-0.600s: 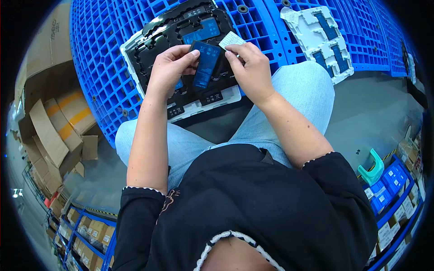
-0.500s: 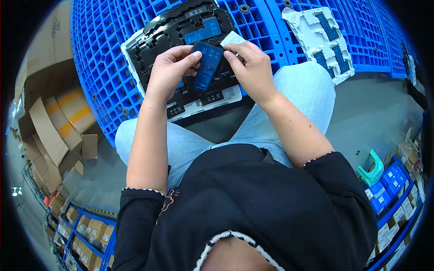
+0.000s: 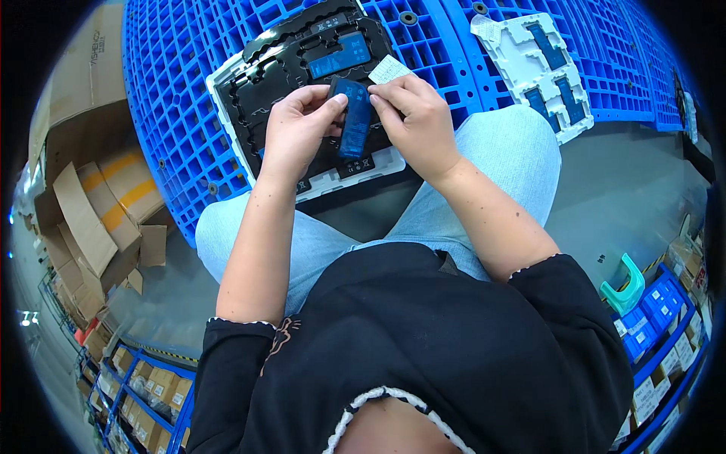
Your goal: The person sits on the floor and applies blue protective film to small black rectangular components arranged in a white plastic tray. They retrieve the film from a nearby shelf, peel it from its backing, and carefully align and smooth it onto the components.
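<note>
Both my hands hold a flat blue rectangular battery-like part upright over a black moulded tray. My left hand pinches its top left corner with thumb and forefinger. My right hand grips its right edge and also has a small white slip sticking out above the fingers. The black tray lies on a white foam tray on a blue plastic pallet. Another blue part rests in a slot of the black tray.
A second white foam tray with blue parts lies on the pallet at upper right. Flattened and open cardboard boxes pile up at left. A teal plastic item and blue bins of small boxes stand at right; more bins at lower left.
The blue part has been turned more upright and shifted slightly left between my hands. My right fingers have moved onto its top right corner.
</note>
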Available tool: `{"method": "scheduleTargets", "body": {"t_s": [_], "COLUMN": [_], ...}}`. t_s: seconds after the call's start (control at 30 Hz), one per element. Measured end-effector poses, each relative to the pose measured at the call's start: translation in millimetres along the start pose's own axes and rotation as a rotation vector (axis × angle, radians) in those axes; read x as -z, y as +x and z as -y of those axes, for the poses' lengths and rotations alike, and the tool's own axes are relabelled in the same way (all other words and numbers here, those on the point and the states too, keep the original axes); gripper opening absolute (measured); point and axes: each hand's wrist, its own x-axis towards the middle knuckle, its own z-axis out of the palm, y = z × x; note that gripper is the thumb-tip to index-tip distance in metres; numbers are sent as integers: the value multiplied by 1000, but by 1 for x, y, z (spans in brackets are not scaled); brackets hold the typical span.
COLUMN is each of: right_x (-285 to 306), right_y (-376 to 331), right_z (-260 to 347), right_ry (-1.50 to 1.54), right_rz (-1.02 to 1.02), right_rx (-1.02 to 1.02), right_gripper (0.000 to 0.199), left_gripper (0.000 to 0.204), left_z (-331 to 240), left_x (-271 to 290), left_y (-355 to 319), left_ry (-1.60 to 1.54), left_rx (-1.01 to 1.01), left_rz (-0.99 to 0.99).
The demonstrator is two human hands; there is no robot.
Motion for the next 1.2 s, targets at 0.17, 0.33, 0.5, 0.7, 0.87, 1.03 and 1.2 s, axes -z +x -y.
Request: {"method": "scheduleTargets", "body": {"t_s": [0.17,0.33,0.5,0.7,0.87,1.03,1.2], "right_x": [1,3,2,4,6,7,11], "right_y": [0,0,-2,0,0,3,4], "right_z": [4,9,9,10,10,9,15], "right_ry": [-7,57,126,195,213,318,374], "right_rz": [-21,-9,16,54,77,57,154], "right_rx": [8,9,-33,-125,-140,-211,-263], "right_gripper": [9,9,10,11,13,15,17], "left_gripper": [23,22,25,38,40,36,32], "left_z": [0,3,8,3,2,4,2], "left_x": [-8,-7,-6,-11,-12,-9,-11], "left_y": [-2,-1,0,-5,-5,-4,-4], "left_ry": [-111,-301,-340,-325,-328,-291,-274], "left_rx": [33,83,102,29,-4,-20,-16], "left_rz": [-1,88,119,84,74,81,62]}}
